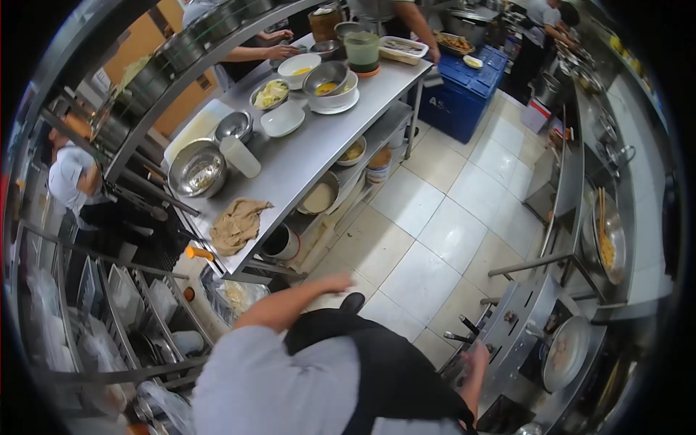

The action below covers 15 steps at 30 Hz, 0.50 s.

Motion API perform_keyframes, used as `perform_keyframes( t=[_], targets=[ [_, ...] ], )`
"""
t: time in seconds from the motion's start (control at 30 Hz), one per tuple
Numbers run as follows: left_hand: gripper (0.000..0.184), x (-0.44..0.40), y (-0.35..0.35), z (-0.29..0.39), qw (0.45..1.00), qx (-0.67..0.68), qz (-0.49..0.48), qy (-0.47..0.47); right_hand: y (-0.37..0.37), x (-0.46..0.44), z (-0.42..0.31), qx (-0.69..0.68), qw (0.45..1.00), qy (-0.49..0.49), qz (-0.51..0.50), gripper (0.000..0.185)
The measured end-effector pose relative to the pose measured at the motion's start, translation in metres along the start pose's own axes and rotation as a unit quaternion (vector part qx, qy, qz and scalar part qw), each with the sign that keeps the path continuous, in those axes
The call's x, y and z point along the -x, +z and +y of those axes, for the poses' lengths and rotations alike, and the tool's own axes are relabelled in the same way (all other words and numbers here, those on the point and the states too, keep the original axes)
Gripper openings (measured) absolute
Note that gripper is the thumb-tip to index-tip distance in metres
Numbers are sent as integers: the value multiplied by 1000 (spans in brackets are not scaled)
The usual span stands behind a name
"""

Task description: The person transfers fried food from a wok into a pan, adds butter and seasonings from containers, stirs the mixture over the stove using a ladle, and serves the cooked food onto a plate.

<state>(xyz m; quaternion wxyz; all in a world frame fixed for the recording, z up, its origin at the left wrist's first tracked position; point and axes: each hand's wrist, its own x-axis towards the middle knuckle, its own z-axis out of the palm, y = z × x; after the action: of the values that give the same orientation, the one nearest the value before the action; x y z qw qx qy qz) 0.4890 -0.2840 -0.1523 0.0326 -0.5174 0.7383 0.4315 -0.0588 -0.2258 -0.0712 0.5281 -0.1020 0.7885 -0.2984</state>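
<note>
My left hand hangs over the tiled floor, in front of my black apron. It is smeared by motion, and I make out nothing held in it. Down by the stove is my right hand, close to two black handles that stick out at the stove's edge. Its fingers are too blurred to read, and whether it touches the stove I cannot tell. On the stove, to the right of that hand, sits a frying pan with pale contents.
A steel table carries bowls, a brown cloth and a white bottle. Beyond it stands a blue cooler. At right lies a large wok with yellow food. Co-workers stand at the back and left. A rack is at lower left.
</note>
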Motion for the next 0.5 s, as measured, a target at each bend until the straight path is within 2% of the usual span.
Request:
perform_keyframes(
  t=[0.03,0.07,0.1,0.13,0.17,0.2,0.23,0.3,0.33,0.37,0.4,0.43,0.47,0.5],
  targets=[
    [25,48,-8,-22,954,195,-13,-230,5,-66,8,-92,996,3,5,44],
    [25,96,-25,-30,899,343,-3,-272,8,-133,18,-184,983,6,10,56],
    [25,145,-44,-35,821,477,19,-315,-2,-191,18,-271,961,51,-8,64],
    [27,183,-76,5,805,425,144,-388,-14,-251,20,-355,930,98,-18,73],
    [29,218,-88,3,769,463,212,-386,-25,-291,16,-344,938,25,-41,83],
    [31,248,-104,3,746,486,256,-377,5,-239,-21,-292,942,-89,139,78],
    [30,274,-127,5,732,497,283,-371,5,-246,-39,-287,947,-82,120,78],
    [26,312,-156,-17,698,480,392,-359,-6,-281,-76,-71,974,-159,143,62],
    [26,326,-166,-41,670,491,447,-331,5,-273,-86,-67,975,-161,136,62],
    [33,331,-184,-37,635,499,526,-269,17,-260,-89,-109,970,-156,151,60],
    [35,337,-202,-35,595,523,552,-258,30,-245,-85,-156,961,-148,174,58],
    [37,332,-229,-38,567,547,566,-243,49,-226,-76,-182,964,-119,150,58],
    [41,332,-243,-48,486,576,620,-218,56,-209,-64,-217,962,-85,146,58],
    [46,331,-253,-73,435,580,654,-216,50,-222,-33,-190,971,-102,101,59]
  ],
)
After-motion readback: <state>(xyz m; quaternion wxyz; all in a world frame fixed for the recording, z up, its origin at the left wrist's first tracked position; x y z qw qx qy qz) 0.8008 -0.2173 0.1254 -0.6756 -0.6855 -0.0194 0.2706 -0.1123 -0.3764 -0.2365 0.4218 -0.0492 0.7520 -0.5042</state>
